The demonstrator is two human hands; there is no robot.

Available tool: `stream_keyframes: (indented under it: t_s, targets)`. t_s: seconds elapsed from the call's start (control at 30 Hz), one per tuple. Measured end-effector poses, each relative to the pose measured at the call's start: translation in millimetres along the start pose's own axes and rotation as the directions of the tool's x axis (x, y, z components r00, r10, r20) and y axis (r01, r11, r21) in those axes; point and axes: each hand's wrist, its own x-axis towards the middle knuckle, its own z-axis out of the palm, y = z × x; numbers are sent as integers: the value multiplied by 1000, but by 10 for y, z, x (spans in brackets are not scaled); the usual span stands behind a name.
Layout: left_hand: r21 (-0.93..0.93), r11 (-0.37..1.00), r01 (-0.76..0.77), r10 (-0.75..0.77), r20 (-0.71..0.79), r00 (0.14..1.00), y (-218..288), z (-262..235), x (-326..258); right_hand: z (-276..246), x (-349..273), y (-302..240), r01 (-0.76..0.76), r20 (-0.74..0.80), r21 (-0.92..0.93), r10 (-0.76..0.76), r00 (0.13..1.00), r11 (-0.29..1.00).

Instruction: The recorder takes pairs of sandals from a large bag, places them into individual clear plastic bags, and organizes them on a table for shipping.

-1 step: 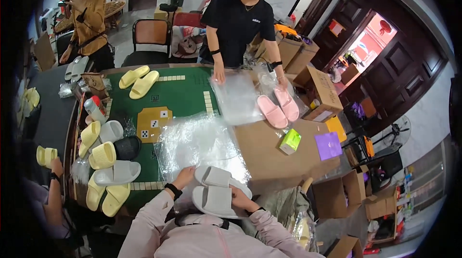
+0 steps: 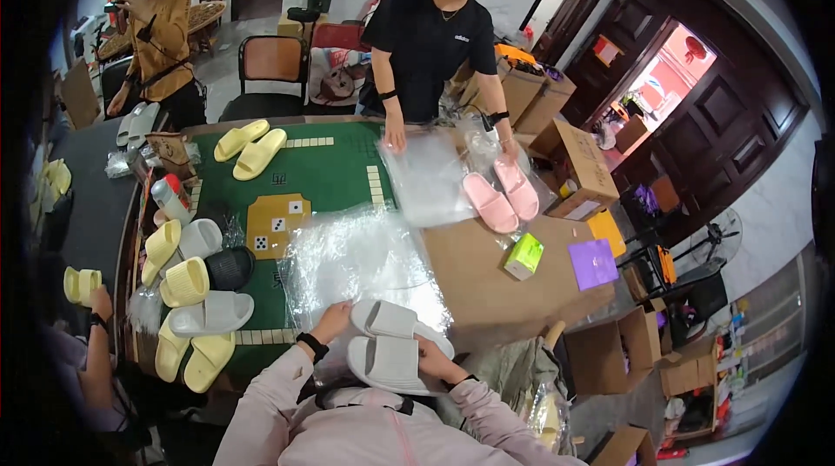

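Two grey slippers (image 2: 393,346) lay side by side, long way left to right. Left hand (image 2: 331,321) and right hand (image 2: 432,360) each had a closed grip on one end.

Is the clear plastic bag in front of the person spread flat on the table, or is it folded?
Spread flat. The clear plastic bag lies open across the green table, reaching the white slippers that both hands hold.

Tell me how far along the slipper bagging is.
Done: no bagged pair is visible on the table. In hand: the left hand and right hand hold a pair of white slippers at the edge of a clear plastic bag. Left: loose yellow and white slippers sit piled at the left side.
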Motion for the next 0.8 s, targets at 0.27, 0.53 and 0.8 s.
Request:
stream_keyframes:
  t_s: [0.27,0.53,0.8]
  targets:
    - [619,741,-260,236,123,964,665,207,-555,52,129,366,94,-165,-405,-174,971,910]
    - [627,753,-202,209,63,976,797,340,-751,280,162,107,-139,-345,-736,-190,919,663]
    - [617,710,-340,292,182,939,914,417,-822,369,377,11,-290,-361,-743,4,933,603]
